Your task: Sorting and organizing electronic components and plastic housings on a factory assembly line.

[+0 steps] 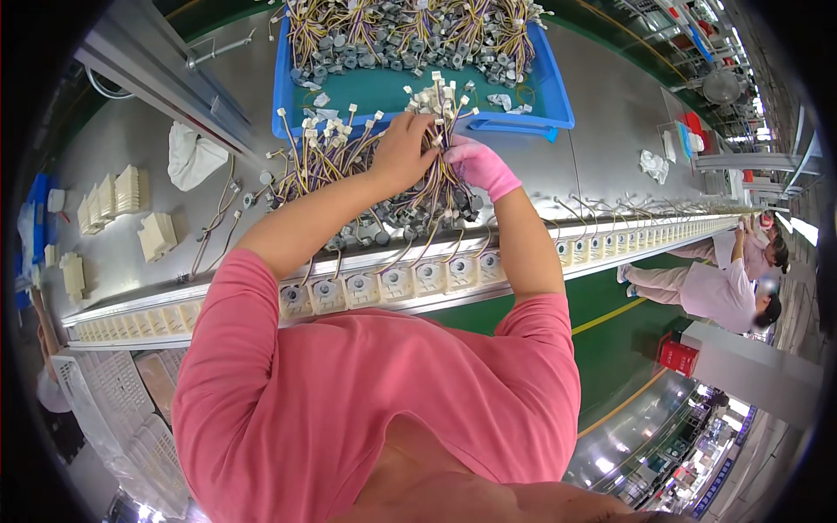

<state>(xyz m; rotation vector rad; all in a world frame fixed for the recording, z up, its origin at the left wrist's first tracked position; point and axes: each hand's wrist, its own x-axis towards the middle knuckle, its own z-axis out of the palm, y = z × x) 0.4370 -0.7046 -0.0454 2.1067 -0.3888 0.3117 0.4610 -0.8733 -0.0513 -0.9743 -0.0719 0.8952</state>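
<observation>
A bundle of yellow, purple and brown wires with white plug connectors at its top stands over the metal bench in front of me. My right hand, in a pink glove, is closed around the bundle from the right. My bare left hand has its fingers curled against the same wires from the left. Small grey round parts hang or lie at the lower wire ends. More loose wired parts are heaped on the bench to the left of the bundle.
A blue tray at the far side holds several more wire bundles. A rail with a row of white square housings runs across, close to my body. White plastic blocks and a crumpled white bag lie left. People in pale clothing work at right.
</observation>
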